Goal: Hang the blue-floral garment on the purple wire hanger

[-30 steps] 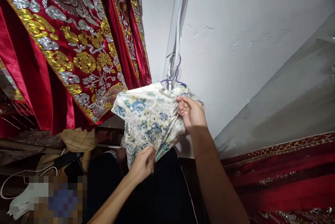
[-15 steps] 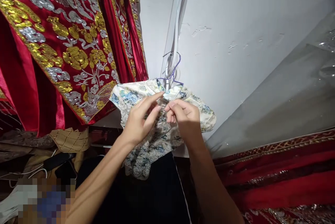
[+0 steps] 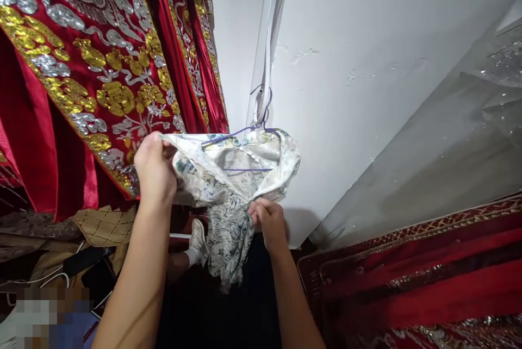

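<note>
A small cream garment with a blue flower print (image 3: 228, 197) hangs on a purple wire hanger (image 3: 261, 120), hooked onto a white strap on the wall. My left hand (image 3: 154, 168) grips the garment's left edge and pulls it out to the side. My right hand (image 3: 267, 224) pinches the fabric lower down, at the front. The inside of the garment and the hanger's bar show between my hands.
Red robes with gold and silver embroidery (image 3: 101, 66) hang close on the left. A white wall (image 3: 367, 66) is behind. More red embroidered cloth under clear plastic (image 3: 408, 284) lies on the right. A quilted tan item (image 3: 104, 224) and cables lie lower left.
My left hand went from the collar out to the garment's left edge, spreading it open. My right hand dropped from the collar to the lower front.
</note>
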Demonstrator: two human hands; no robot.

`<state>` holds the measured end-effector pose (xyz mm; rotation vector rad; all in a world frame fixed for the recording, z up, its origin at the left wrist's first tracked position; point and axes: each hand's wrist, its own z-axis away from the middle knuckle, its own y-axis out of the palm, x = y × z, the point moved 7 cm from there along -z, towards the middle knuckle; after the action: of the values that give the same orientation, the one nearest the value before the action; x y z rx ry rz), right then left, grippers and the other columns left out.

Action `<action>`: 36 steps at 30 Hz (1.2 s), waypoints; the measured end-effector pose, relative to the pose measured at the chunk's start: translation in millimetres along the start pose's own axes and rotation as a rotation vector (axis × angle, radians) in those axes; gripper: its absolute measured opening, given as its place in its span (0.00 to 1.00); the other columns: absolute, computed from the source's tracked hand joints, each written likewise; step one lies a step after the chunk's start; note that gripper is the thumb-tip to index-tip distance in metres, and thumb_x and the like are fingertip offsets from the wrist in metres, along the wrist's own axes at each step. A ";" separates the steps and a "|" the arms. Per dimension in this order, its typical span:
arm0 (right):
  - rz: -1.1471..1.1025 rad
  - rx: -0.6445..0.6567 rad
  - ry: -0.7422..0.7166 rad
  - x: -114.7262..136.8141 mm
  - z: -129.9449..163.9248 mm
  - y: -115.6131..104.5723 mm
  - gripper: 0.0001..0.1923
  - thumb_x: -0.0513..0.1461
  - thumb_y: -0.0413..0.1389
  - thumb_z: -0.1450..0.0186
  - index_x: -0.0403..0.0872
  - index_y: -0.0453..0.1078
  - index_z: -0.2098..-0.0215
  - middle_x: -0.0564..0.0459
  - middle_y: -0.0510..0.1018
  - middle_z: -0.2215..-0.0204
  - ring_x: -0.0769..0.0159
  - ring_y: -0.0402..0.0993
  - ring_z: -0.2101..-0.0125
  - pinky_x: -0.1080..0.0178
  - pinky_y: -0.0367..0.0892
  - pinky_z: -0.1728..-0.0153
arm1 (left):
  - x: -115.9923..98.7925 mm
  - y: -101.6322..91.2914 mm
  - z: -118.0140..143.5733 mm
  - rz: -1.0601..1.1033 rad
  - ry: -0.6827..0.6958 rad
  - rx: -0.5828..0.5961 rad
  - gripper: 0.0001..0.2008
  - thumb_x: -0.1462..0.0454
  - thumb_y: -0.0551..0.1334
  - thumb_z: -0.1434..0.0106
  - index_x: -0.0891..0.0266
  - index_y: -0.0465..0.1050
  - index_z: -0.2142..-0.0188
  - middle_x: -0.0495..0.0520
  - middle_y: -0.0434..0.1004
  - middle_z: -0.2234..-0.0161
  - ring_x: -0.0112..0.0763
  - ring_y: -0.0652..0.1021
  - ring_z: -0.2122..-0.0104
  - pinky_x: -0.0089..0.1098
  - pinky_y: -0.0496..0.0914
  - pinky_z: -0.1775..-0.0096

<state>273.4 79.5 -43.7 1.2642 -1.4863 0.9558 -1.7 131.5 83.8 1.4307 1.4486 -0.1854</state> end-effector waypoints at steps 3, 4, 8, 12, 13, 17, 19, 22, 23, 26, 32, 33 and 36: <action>-0.101 0.036 0.047 -9.4 36.3 5.4 0.16 0.43 0.53 0.36 0.47 0.69 0.80 0.59 0.65 0.89 0.71 0.58 0.85 0.65 0.56 0.79 | 62.1 -34.5 22.5 0.292 -0.483 -0.175 0.10 0.68 0.56 0.31 0.63 0.68 0.71 0.52 0.73 0.73 0.27 0.77 0.69 0.27 0.74 0.58; -0.129 0.069 0.070 -11.2 47.1 8.7 0.15 0.44 0.53 0.35 0.47 0.71 0.77 0.58 0.66 0.88 0.70 0.60 0.85 0.65 0.56 0.79 | 78.2 -43.9 42.9 0.325 -0.584 -0.245 0.10 0.69 0.55 0.32 0.64 0.68 0.70 0.53 0.74 0.72 0.27 0.78 0.68 0.28 0.75 0.57; -0.151 0.194 0.142 -14.5 74.4 12.2 0.16 0.48 0.53 0.30 0.47 0.75 0.67 0.55 0.73 0.83 0.68 0.64 0.82 0.64 0.59 0.77 | 113.6 -65.5 137.1 0.282 -0.666 -0.308 0.06 0.68 0.58 0.34 0.64 0.72 0.68 0.54 0.77 0.70 0.29 0.81 0.65 0.34 0.76 0.54; -0.123 0.143 0.184 -16.6 76.5 -10.4 0.17 0.48 0.55 0.31 0.47 0.75 0.71 0.55 0.71 0.83 0.68 0.63 0.80 0.63 0.58 0.76 | 118.5 -64.2 186.9 0.024 -0.687 -0.062 0.12 0.61 0.72 0.45 0.63 0.77 0.63 0.54 0.81 0.66 0.36 0.81 0.62 0.32 0.74 0.57; -0.098 0.141 0.205 -18.7 75.7 -15.6 0.18 0.48 0.56 0.32 0.46 0.74 0.73 0.56 0.69 0.84 0.68 0.61 0.80 0.63 0.57 0.76 | 114.6 -61.7 187.4 -0.027 -0.675 0.003 0.15 0.59 0.73 0.46 0.63 0.77 0.62 0.54 0.81 0.65 0.36 0.81 0.62 0.32 0.74 0.57; 0.027 0.207 0.334 -35.6 75.1 -22.7 0.25 0.53 0.56 0.34 0.47 0.69 0.82 0.56 0.63 0.86 0.68 0.57 0.81 0.63 0.54 0.77 | 85.1 -50.0 171.1 0.084 -0.578 0.062 0.16 0.51 0.69 0.40 0.60 0.75 0.61 0.51 0.79 0.65 0.33 0.80 0.64 0.30 0.72 0.58; 0.049 0.126 0.357 -41.9 74.5 -26.1 0.26 0.57 0.55 0.35 0.47 0.73 0.78 0.54 0.68 0.81 0.66 0.61 0.78 0.62 0.57 0.75 | 67.7 -34.8 171.3 0.135 -0.543 0.153 0.15 0.51 0.66 0.37 0.60 0.74 0.61 0.52 0.79 0.63 0.33 0.79 0.63 0.30 0.72 0.57; -0.026 -0.021 0.305 -38.6 73.9 -24.8 0.27 0.62 0.55 0.37 0.49 0.78 0.68 0.49 0.77 0.68 0.58 0.71 0.65 0.59 0.66 0.63 | 40.8 -1.6 192.3 -0.049 -0.470 0.460 0.11 0.54 0.61 0.32 0.60 0.74 0.62 0.55 0.78 0.56 0.34 0.77 0.58 0.31 0.70 0.54; -0.089 -0.025 0.301 -35.7 74.1 -20.8 0.29 0.64 0.54 0.38 0.49 0.78 0.66 0.47 0.78 0.65 0.55 0.73 0.60 0.59 0.67 0.58 | 31.8 10.6 203.0 -0.136 -0.431 0.597 0.10 0.56 0.60 0.31 0.60 0.74 0.62 0.56 0.77 0.55 0.35 0.77 0.56 0.31 0.69 0.52; -0.315 0.060 0.365 -23.4 75.0 -5.5 0.37 0.69 0.46 0.38 0.49 0.78 0.62 0.45 0.80 0.64 0.51 0.75 0.54 0.56 0.69 0.53 | 9.0 36.2 229.0 -0.307 -0.316 0.929 0.08 0.60 0.56 0.29 0.58 0.74 0.61 0.58 0.76 0.53 0.40 0.74 0.48 0.37 0.65 0.44; -0.303 0.495 0.384 22.4 76.4 20.0 0.23 0.57 0.62 0.42 0.51 0.77 0.58 0.48 0.79 0.67 0.52 0.76 0.62 0.55 0.70 0.62 | 0.4 30.5 192.1 -0.454 -0.218 0.943 0.17 0.57 0.54 0.28 0.53 0.67 0.42 0.59 0.69 0.41 0.44 0.68 0.39 0.40 0.59 0.38; -0.261 0.581 0.358 30.5 76.0 22.7 0.20 0.51 0.66 0.45 0.51 0.77 0.58 0.50 0.79 0.67 0.54 0.75 0.64 0.57 0.69 0.63 | 5.3 29.2 187.7 -0.464 -0.244 1.009 0.18 0.56 0.52 0.27 0.54 0.67 0.41 0.59 0.71 0.43 0.44 0.70 0.42 0.40 0.62 0.40; -0.037 0.608 0.179 54.6 60.1 12.9 0.08 0.39 0.63 0.47 0.48 0.76 0.67 0.55 0.76 0.73 0.62 0.70 0.72 0.63 0.65 0.69 | 25.7 19.6 188.1 -0.533 -0.348 1.259 0.22 0.51 0.49 0.28 0.60 0.75 0.54 0.56 0.78 0.60 0.41 0.76 0.59 0.34 0.69 0.54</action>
<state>248.9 10.3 -6.8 1.5681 -1.0590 1.5230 121.9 18.6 -7.9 1.7314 1.3903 -1.8370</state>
